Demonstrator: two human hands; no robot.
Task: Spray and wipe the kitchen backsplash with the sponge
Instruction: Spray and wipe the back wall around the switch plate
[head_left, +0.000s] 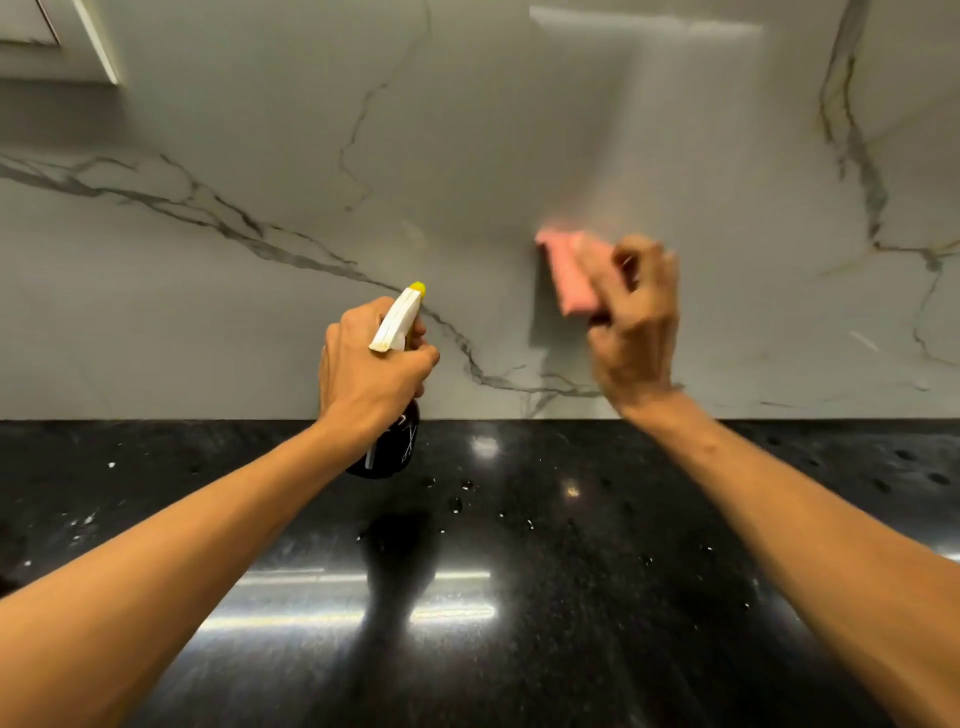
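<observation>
The left hand (371, 364) grips the neck of a spray bottle (397, 325), its fingers (415, 364) curled tightly round it just under the white trigger head. The yellow nozzle tip points up and away toward the marble-veined backsplash (260, 130), and the dark bottle body hangs below the wrist, above the surface (519, 597) and near its back edge.

The right hand (636, 332) holds a pink sponge (566, 273) to the right of the bottle and a little higher. Its fingers (644, 260) are bent over the sponge's right side and pinch it against the thumb – hand and sponge are both blurred, so the exact grip is hard to read. The sponge's far face looks pressed to the backsplash, with a shadow on the wall just below and left of it. A hazy, duller band runs up the wall above the sponge.

Small droplets (457, 501) lie scattered on the glossy black surface between the two forearms.
</observation>
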